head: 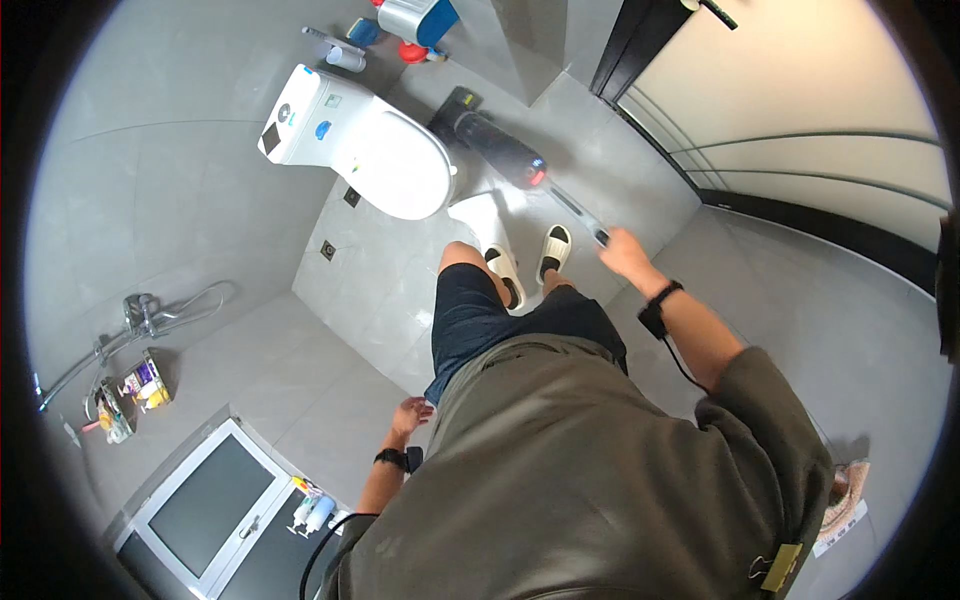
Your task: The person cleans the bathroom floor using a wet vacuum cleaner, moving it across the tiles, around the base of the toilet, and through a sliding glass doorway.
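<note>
My right hand (624, 255) is closed around the handle of a cordless floor washer (499, 148). Its dark body slants away from me, and its wide floor head (450, 112) rests on the tiles beside the front of a white toilet (397, 161) with the lid down. A red light and a small lit display show at the top of the body. My left hand (412, 415) hangs by the left leg of my dark shorts with its fingers loosely bent, holding nothing that I can see.
The toilet's pedestal (484, 217) reaches close to my slippered feet. A red plunger (412, 52) and brushes stand by the far wall. At the right is a dark-framed door (787, 97); shower fittings (142, 315) and a white-framed window (210, 502) lie left.
</note>
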{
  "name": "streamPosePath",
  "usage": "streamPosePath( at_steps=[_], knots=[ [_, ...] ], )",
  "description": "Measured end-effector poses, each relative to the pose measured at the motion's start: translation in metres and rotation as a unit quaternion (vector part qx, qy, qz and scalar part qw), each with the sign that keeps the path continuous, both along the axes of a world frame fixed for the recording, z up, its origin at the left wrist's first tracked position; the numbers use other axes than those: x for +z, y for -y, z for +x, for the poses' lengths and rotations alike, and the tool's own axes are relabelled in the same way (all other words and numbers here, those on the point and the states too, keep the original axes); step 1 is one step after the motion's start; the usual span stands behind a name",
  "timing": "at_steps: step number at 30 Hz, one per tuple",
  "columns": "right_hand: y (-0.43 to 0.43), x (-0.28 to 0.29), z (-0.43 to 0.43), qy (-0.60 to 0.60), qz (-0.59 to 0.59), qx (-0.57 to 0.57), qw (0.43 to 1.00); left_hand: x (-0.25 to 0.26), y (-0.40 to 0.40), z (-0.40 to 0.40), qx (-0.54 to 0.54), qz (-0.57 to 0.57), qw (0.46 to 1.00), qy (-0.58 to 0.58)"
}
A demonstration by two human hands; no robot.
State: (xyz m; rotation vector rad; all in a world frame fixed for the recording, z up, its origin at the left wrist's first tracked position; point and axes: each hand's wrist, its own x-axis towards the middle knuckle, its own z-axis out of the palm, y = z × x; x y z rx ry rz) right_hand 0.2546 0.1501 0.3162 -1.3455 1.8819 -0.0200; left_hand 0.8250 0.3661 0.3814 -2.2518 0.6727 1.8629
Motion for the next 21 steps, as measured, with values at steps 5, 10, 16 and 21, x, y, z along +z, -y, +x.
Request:
streamPosePath(
  at_steps=[5, 10, 16, 21],
  knots=[
    [-0.1, 0.051, -0.073, -0.08, 0.012, -0.058, 0.995, -0.041, 0.052, 0.004, -0.033, -0.002, 0.999, -0.01],
    [-0.138, 0.126, -0.102, -0.13, 0.062, -0.132, 0.981, -0.074, 0.128, -0.003, -0.063, -0.033, 0.996, -0.048],
    [-0.173, 0.195, -0.094, -0.108, 0.023, -0.244, 0.963, -0.077, 0.198, -0.055, -0.124, -0.074, 0.988, -0.058],
    [-0.204, 0.192, -0.09, -0.053, 0.058, -0.411, 0.908, -0.081, 0.204, -0.071, -0.139, -0.073, 0.985, -0.064]
  ],
)
